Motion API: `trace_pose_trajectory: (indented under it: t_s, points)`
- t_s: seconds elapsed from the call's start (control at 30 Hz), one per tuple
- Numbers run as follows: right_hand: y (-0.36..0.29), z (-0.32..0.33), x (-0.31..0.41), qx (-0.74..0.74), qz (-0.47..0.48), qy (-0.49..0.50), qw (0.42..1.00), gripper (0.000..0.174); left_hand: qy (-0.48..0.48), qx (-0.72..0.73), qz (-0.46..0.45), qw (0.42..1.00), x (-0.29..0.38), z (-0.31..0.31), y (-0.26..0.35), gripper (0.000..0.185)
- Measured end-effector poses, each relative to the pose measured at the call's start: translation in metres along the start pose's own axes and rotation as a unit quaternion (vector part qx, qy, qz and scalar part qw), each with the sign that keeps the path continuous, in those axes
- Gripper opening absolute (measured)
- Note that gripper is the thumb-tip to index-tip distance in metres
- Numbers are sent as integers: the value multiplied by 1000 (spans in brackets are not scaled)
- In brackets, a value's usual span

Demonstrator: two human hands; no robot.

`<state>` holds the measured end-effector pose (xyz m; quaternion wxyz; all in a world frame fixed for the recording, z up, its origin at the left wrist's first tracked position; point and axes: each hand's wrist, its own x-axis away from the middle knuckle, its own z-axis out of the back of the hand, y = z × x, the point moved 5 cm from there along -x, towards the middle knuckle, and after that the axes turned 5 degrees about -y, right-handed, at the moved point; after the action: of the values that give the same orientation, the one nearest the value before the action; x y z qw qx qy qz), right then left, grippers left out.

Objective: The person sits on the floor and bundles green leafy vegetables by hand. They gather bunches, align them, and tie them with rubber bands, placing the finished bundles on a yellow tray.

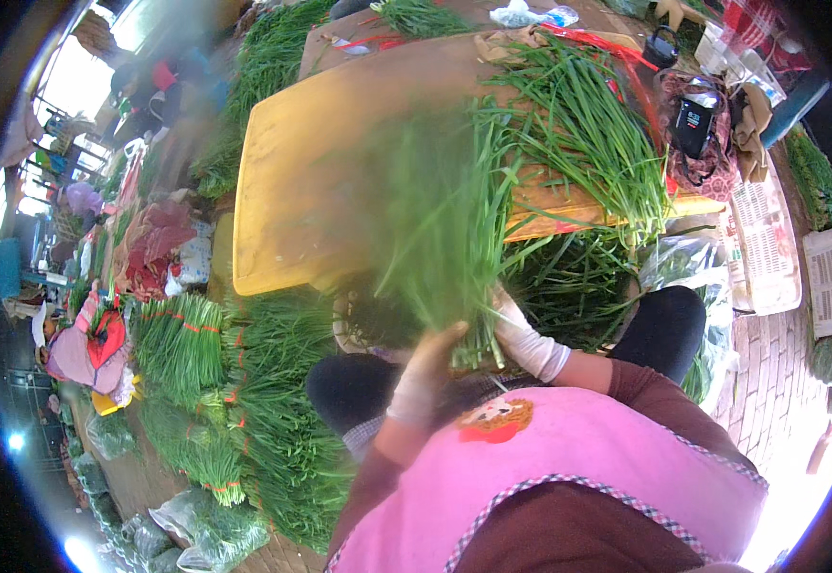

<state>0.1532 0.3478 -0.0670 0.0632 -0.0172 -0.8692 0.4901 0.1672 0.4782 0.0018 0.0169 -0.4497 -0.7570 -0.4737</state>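
A bunch of long green leafy stalks, which look like garlic chives [452, 236], stands fanned out above my lap, its cut ends down and its leaves partly blurred. My left hand [427, 365], in a pale thin glove, grips the bunch low on its left side. On the right, my gloved right hand [527, 333] holds the same bunch near the stem ends. Its leaves reach over the front edge of the yellow board [280, 193]. A loose heap of the same greens [588, 129] lies on the board's right part.
Red ties [602, 44] lie behind the heap. At the board's right are a patterned bag [717, 168] and a phone [694, 122]. More greens [573, 286] lie below the board. Bundles with red bands [183, 336] are stacked at my left, with plastic bags [208, 530] nearby.
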Motion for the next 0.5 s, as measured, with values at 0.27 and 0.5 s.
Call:
trace_pose_trajectory:
  t_s: [0.27,0.5]
  points:
    - [-13,-5,-2,125,-92,36,987,47,-15,56,51,997,2,-7,-25,38]
    - [-146,99,-84,418,29,-73,905,43,15,141,31,989,0,19,-28,47]
